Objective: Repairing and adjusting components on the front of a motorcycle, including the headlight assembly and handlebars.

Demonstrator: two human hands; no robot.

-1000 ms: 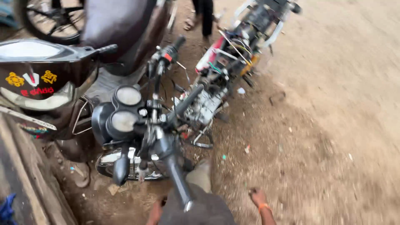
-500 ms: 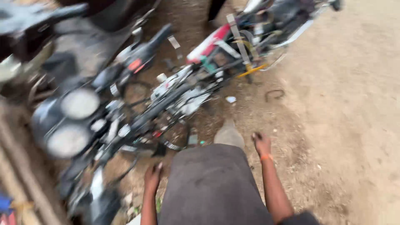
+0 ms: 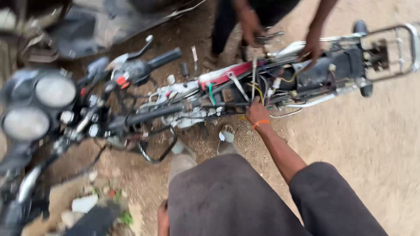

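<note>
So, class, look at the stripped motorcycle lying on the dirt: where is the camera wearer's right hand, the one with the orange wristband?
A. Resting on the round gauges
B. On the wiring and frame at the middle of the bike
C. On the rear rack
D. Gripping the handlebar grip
B: the right hand reaches into the exposed wires at the middle of the motorcycle frame, away from handlebar, gauges and rack.

bare metal motorcycle frame (image 3: 280, 94), partly glossy red; chrome rear rack (image 3: 391, 48); matt rubber handlebar grip (image 3: 164, 58); rough sandy ground (image 3: 372, 144).
</note>
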